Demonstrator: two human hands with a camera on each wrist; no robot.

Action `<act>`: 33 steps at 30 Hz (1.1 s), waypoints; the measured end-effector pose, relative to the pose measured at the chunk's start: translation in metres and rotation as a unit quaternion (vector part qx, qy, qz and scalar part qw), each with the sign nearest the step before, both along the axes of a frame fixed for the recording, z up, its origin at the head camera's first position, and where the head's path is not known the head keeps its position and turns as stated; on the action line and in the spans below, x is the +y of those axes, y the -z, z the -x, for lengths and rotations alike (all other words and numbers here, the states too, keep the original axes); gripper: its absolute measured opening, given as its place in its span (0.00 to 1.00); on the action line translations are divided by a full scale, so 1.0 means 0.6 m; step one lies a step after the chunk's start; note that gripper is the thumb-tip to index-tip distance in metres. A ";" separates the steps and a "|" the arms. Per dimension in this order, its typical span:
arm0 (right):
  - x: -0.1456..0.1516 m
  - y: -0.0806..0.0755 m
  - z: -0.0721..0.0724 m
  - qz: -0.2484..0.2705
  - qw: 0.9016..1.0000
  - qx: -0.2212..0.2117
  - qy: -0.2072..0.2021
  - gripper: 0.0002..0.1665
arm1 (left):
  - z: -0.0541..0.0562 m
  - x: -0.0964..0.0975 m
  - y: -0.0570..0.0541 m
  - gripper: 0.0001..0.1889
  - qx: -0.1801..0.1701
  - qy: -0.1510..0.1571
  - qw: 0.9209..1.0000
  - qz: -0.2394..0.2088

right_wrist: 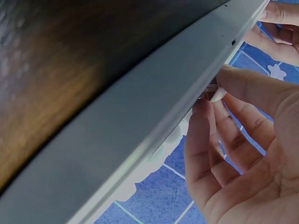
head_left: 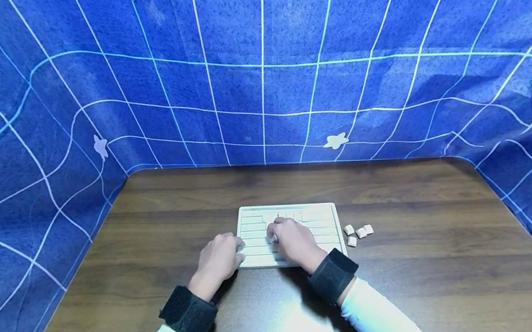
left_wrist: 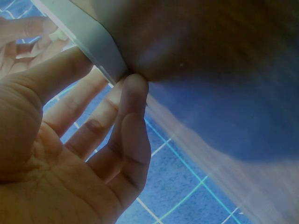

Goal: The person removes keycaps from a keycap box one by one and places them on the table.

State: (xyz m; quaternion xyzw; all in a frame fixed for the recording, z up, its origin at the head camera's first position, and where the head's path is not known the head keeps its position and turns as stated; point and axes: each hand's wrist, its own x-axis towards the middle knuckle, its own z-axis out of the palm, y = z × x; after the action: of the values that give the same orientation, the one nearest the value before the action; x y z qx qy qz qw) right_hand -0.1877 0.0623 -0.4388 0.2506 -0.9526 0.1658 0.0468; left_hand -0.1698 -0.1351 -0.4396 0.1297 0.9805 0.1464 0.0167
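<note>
A flat white board [head_left: 324, 232] with thin lined rows lies on the table, pale blocks standing along its upper part. At its left edge, my left hand [head_left: 220, 256] holds the rim with thumb and bent fingers; in the left wrist view, the thumb and fingertips meet the board's side [left_wrist: 100, 44]. My right hand [head_left: 295, 241] is over the middle of the board. Between its thumb and fingertips it pinches a small white piece [right_wrist: 218, 95], mostly hidden by the fingers. The right wrist view shows the board's near side [right_wrist: 140, 112] close up.
Several small white blocks [head_left: 361, 232] lie loose just right of the board. Brown wooden tabletop [head_left: 439, 255] surrounds it. A blue cloth [head_left: 234, 90] with white grid lines and stars hangs behind and at both sides.
</note>
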 end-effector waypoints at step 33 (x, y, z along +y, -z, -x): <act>0.080 -0.012 -0.025 0.070 0.993 0.090 -0.014 0.10 | 0.000 -0.001 -0.003 0.13 -0.016 0.000 1.000 0.002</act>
State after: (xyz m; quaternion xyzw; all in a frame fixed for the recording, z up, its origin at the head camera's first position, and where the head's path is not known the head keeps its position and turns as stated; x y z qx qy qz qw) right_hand -0.1726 0.1103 -0.4313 0.2737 -0.9271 0.2096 0.1474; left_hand -0.1700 -0.1357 -0.4377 0.1276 0.9804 0.1468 0.0326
